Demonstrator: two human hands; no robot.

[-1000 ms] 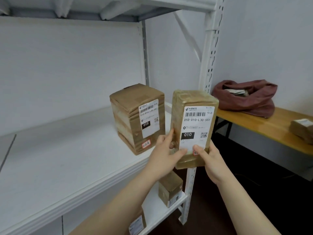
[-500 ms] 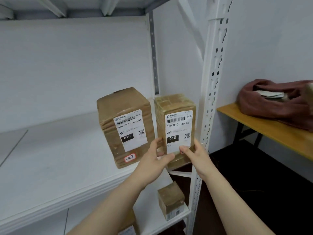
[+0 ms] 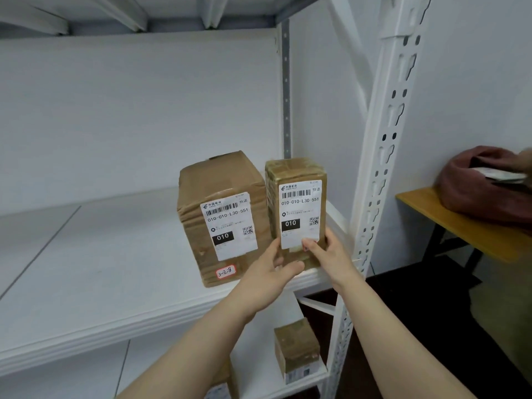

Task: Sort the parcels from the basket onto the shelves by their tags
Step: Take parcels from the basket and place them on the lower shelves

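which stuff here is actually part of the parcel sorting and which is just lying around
Job: narrow parcel tagged 010, held by left hand and right hand; bigger parcel tagged 010 beside it; white shelf; small parcel on the lower shelf; dark red bag, probably the parcel source.
Lying about: wooden table under the bag; white rack post.

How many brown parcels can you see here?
4: large parcel on the shelf; narrow parcel held beside it; small parcel on the lower shelf; fourth parcel there, half hidden by the forearm. The bag may hide more.
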